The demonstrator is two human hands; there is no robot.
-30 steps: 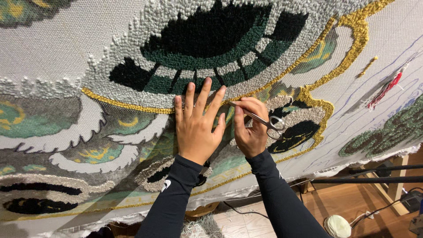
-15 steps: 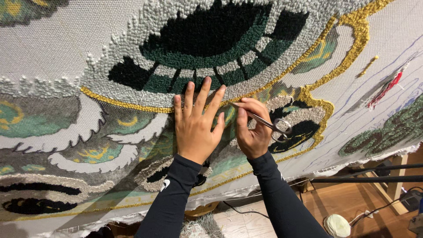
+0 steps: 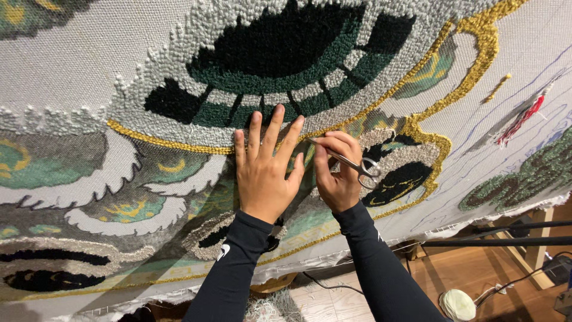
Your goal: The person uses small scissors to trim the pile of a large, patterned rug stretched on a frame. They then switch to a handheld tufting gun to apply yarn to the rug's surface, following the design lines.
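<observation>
A large tufted rug (image 3: 286, 65) stretched on a frame fills the view, with black, green, grey and gold pile. My left hand (image 3: 265, 170) lies flat against it, fingers spread, just below a gold outline. Beside it my right hand (image 3: 338, 173) grips small metal scissors (image 3: 351, 164), their tips pointing left at the pile between the two hands. Both arms wear black sleeves.
A red and white yarn tuft (image 3: 521, 119) hangs from the bare cloth at right. Below the rug's lower edge are a wooden floor, a dark metal bar (image 3: 494, 241), a pale yarn ball (image 3: 457, 304) and a cable (image 3: 325, 285).
My right hand has shifted the scissors slightly, tips now angled further left toward my left hand. The left hand has stayed flat in the same spot.
</observation>
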